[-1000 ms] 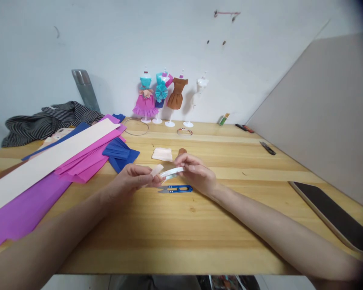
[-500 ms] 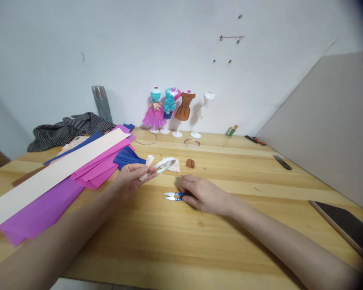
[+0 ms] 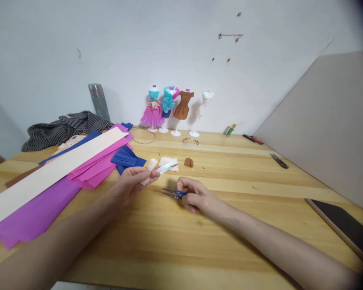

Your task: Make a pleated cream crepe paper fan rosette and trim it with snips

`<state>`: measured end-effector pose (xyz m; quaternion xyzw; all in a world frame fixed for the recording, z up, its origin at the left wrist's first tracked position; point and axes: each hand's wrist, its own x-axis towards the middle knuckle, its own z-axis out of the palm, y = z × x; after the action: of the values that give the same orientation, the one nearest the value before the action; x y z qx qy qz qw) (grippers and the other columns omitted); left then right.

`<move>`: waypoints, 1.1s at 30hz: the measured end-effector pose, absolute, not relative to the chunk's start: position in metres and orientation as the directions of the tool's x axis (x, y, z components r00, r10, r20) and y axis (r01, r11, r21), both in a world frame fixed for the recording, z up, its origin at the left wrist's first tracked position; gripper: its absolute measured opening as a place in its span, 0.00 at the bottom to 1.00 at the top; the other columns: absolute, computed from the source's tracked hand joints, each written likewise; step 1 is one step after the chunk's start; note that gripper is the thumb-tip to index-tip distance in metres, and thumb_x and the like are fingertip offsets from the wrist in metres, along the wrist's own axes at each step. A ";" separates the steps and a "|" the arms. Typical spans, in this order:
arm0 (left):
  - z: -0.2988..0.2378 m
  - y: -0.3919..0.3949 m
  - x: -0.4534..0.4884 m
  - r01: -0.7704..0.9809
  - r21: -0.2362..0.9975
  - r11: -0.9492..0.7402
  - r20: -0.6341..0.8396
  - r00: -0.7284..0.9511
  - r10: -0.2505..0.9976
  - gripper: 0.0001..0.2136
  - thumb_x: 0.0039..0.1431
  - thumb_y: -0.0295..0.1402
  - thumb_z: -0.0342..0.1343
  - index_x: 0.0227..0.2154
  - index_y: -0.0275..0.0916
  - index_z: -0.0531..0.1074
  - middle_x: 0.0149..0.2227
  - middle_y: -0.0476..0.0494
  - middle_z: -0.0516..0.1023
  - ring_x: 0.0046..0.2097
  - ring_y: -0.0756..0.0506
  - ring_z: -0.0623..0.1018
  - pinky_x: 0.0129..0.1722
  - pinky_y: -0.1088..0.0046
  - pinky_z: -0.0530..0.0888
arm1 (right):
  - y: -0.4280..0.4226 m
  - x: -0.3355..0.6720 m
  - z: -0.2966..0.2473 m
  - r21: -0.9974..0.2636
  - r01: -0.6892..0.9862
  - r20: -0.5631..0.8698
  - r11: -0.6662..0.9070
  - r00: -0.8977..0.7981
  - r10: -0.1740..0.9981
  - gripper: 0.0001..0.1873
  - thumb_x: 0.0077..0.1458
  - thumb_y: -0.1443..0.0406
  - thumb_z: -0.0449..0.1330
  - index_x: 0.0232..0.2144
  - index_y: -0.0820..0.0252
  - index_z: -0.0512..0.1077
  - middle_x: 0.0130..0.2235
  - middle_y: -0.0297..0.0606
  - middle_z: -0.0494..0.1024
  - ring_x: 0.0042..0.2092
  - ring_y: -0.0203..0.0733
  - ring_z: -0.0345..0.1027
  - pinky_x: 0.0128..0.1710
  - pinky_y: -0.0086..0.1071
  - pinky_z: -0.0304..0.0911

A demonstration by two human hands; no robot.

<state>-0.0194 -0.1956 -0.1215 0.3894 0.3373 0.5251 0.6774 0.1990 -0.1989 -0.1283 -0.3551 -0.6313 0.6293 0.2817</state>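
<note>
My left hand (image 3: 134, 179) pinches a small strip of cream crepe paper (image 3: 152, 164). A pale, pointed pair of tweezers (image 3: 168, 166) also sticks out from its fingers toward the right. My right hand (image 3: 196, 196) is closed around blue-handled thread snips (image 3: 178, 193), whose blades are apart and point left, just above the tabletop. Behind the tweezers lies a flat cream paper piece (image 3: 165, 161), partly covered by them. A small folded brown paper piece (image 3: 188, 162) rests to the right of it. Pleated blue paper (image 3: 126, 158) lies beyond my left hand.
Long sheets of cream paper (image 3: 57, 173) and purple paper (image 3: 39, 213) cover the left side. Small dress forms (image 3: 184, 105) stand by the wall, near a grey bottle (image 3: 99, 102) and striped cloth (image 3: 63, 131). A cutter (image 3: 279, 161) and dark tablet-like slab (image 3: 341, 225) lie right.
My right hand has picked up the thread snips from the tabletop and turned them slightly. My left hand still holds the paper and tweezers, which have tilted a little. The view shifted slightly.
</note>
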 end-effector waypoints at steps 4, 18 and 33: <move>-0.122 -0.197 -0.016 -0.419 0.894 0.159 -0.060 0.240 0.969 0.09 0.39 0.35 0.69 0.22 0.34 0.80 0.22 0.42 0.79 0.45 0.42 0.78 0.58 0.67 0.65 | -0.198 0.198 -0.125 -0.985 -0.101 -0.066 -0.142 -0.538 0.840 0.07 0.42 0.66 0.57 0.27 0.60 0.62 0.18 0.27 0.61 0.19 0.28 0.42 0.18 0.27 0.34; -0.132 -0.199 -0.010 -0.404 0.894 0.192 -0.093 0.252 0.963 0.08 0.40 0.35 0.69 0.20 0.37 0.79 0.31 0.43 0.82 0.44 0.42 0.78 0.52 0.68 0.68 | -0.200 0.193 -0.133 -0.953 -0.086 -0.210 -0.291 -0.506 0.837 0.22 0.54 0.50 0.53 0.30 0.66 0.71 0.18 0.26 0.54 0.18 0.28 0.39 0.17 0.27 0.31; -0.133 -0.199 -0.005 -0.343 0.925 0.162 -0.073 0.258 0.963 0.08 0.44 0.35 0.67 0.27 0.37 0.81 0.35 0.41 0.83 0.50 0.41 0.76 0.53 0.70 0.66 | -0.203 0.192 -0.134 -0.803 -0.261 -0.312 -0.536 -0.581 0.752 0.17 0.56 0.55 0.54 0.29 0.65 0.69 0.18 0.24 0.51 0.18 0.26 0.35 0.16 0.23 0.30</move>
<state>-0.0050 -0.1993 -0.1333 0.4255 0.3648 0.4878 0.6693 0.1924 -0.2031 -0.1342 -0.3343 -0.3665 0.8100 0.3127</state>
